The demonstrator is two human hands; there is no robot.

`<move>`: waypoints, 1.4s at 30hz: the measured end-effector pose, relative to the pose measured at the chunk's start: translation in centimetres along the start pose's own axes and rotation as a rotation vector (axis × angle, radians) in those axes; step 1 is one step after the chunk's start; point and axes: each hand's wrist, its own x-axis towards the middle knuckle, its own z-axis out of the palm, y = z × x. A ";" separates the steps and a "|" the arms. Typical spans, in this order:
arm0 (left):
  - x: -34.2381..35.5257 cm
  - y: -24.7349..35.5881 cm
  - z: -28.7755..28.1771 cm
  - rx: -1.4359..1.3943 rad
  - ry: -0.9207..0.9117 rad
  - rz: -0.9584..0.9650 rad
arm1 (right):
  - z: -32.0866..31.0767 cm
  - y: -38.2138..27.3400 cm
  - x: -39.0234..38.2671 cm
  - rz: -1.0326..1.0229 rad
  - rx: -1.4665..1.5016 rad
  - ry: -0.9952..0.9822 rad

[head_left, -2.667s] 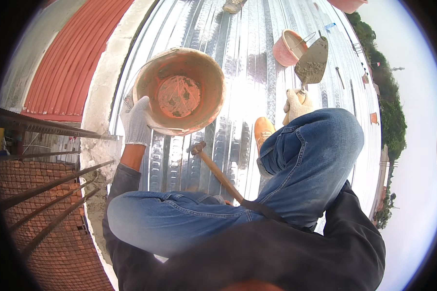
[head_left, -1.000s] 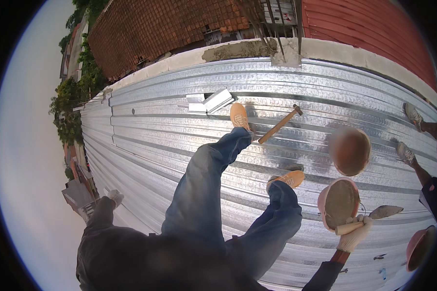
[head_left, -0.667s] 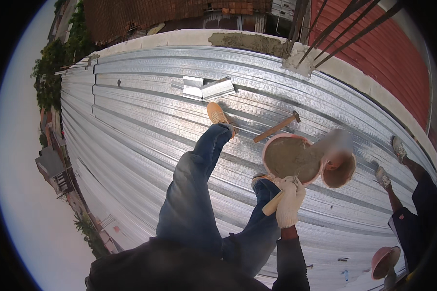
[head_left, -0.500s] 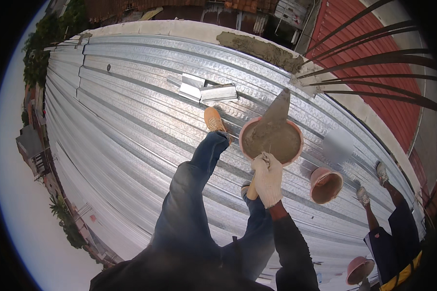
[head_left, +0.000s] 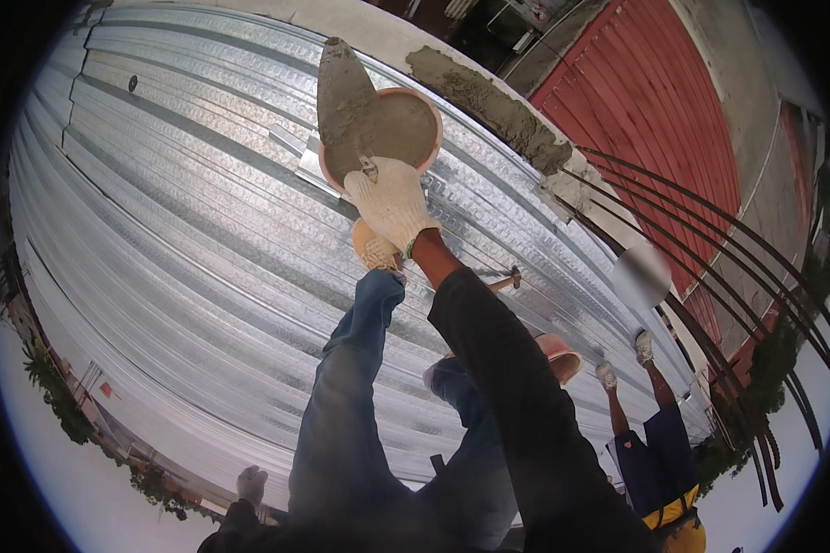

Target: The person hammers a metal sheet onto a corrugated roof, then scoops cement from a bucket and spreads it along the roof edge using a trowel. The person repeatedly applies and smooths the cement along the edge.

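Note:
My right hand (head_left: 389,198), in a whitish knit glove, is closed around the handle end of a pointed trowel (head_left: 343,83). Thick grey mortar coats the trowel's blade, which lies across a pinkish bucket (head_left: 439,129) of wet mortar. The gloved hand overlaps the bucket's near rim; whether its fingers also hold a bucket handle is hidden. Beyond my tan shoe (head_left: 374,244), the bucket covers part of a bent metal piece (head_left: 315,170). Low at the left, my gloved left hand (head_left: 252,484) has its fingers curled in, with nothing visible in them.
Ribbed metal roofing (head_left: 203,240) lies underfoot. A hammer (head_left: 509,279) rests right of my forearm. Behind my sleeve, another pinkish bucket (head_left: 563,358) is partly hidden. A pale wall top (head_left: 383,35) carries mortar (head_left: 484,101); long rebars (head_left: 682,207) jut beyond. Another person (head_left: 650,452) stands at right.
My right hand, trowel and mortar bucket have moved left and farther out, now partly over the bent metal piece. The hammer and my left hand have come into view. The view has shifted.

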 end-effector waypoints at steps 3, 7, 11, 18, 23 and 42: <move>5.9 10.2 4.3 -0.301 0.058 0.108 | 1.5 0.5 4.0 -0.050 -0.047 -0.018; 7.4 35.7 13.4 -0.466 -0.011 0.428 | 4.5 0.5 7.0 -0.066 -0.079 -0.096; 7.3 58.3 18.8 -0.287 0.184 0.815 | 4.5 1.7 9.3 -0.015 -0.086 -0.299; 24.7 65.7 28.8 -0.727 0.161 0.799 | 2.7 5.9 13.7 -0.312 0.045 -0.654; 24.1 70.2 24.7 -0.763 0.369 0.817 | -7.1 9.9 18.2 -0.157 0.031 -0.502; 32.2 77.2 18.6 -0.813 -0.108 1.107 | -4.2 6.6 13.6 -0.597 -1.808 -0.461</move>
